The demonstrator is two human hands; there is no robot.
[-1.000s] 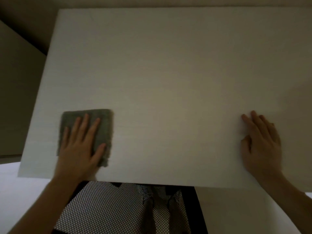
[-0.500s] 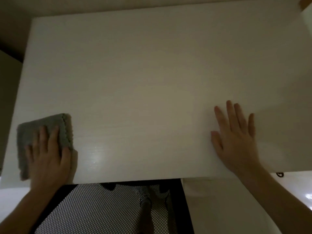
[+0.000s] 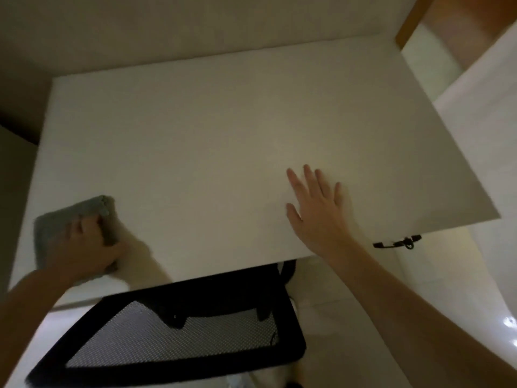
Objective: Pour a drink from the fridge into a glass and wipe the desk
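Observation:
A white desk (image 3: 223, 141) fills the middle of the view in dim light. A grey-green cloth (image 3: 81, 212) lies bunched at the desk's near left corner. My left hand (image 3: 89, 247) has its fingers curled into the cloth and grips it against the desk top. My right hand (image 3: 319, 211) lies flat on the desk near the front edge, right of centre, fingers spread, holding nothing. No glass, drink or fridge is in view.
A black mesh-backed chair (image 3: 173, 340) stands tucked under the desk's front edge, below my arms. A small black handle (image 3: 397, 243) sticks out under the desk's right front edge. A wooden door frame (image 3: 416, 21) and pale floor lie to the right.
My left hand went from pressing flat on the cloth to gripping it bunched, after sliding it left to the desk's corner. My right hand shifted left along the desk. The view pulled back.

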